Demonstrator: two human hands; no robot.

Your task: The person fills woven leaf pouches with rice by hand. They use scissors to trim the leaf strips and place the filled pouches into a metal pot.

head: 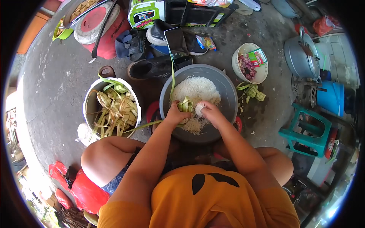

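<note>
My left hand [177, 114] holds a woven palm-leaf pouch [186, 105], from which long leaf strips trail up and to the left. Beside it, my right hand [211, 112] pinches a small heap of white rice [199, 109]. Both hands are over a grey plastic basin [229, 114] with a mound of uncooked rice [196, 87] inside; its lower part looks browner. To the left stands a metal pot [87, 99] with several woven pouches [121, 111] and loose strips in it. Another woven pouch [255, 93] lies on the floor right of the basin.
A white bowl [236, 64] with shallots [247, 67] and packets stands at the upper right. Shoes [145, 69] and a red-and-white cooler jug [99, 31] are beyond the basin. At the right are a green stool [309, 145] and a lidded pot [296, 55]. Red bags [88, 191] lie lower left.
</note>
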